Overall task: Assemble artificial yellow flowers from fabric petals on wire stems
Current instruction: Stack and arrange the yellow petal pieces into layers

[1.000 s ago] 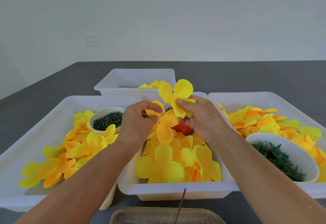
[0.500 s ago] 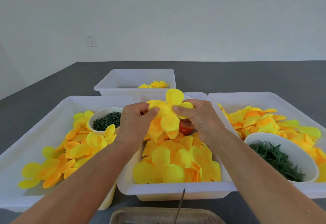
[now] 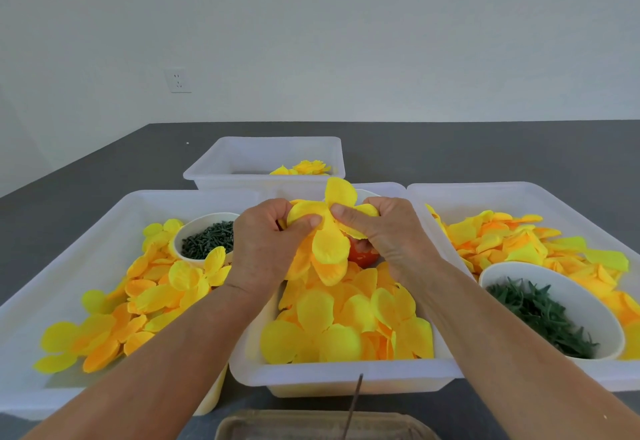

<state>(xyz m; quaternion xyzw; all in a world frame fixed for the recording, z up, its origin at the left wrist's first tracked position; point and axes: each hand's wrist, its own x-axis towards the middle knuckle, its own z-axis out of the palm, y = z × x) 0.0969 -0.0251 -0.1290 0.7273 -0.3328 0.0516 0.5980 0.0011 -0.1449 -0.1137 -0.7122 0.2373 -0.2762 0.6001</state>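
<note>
Both hands meet above the back of the middle white tray (image 3: 343, 374). My left hand (image 3: 266, 245) and my right hand (image 3: 384, 232) pinch a cluster of yellow fabric petals (image 3: 329, 228) between thumbs and fingers, thumbs almost touching. Petals fan upward and hang down from the pinch. Any wire stem inside the cluster is hidden. Loose yellow petals (image 3: 346, 325) fill the tray below. An orange-red object (image 3: 362, 256) shows under my right hand.
Left tray (image 3: 114, 207) holds petals and a white bowl of dark green pieces (image 3: 207, 239). Right tray (image 3: 519, 194) holds petals and a bowl of green leaves (image 3: 543, 311). A far tray (image 3: 266, 149) contains yellow flowers. A thin wire (image 3: 353, 405) stands in a brown dish (image 3: 322, 425) at the near edge.
The two separate petal pieces have been brought together into one cluster. Both hands closed in toward each other and the petals lowered slightly.
</note>
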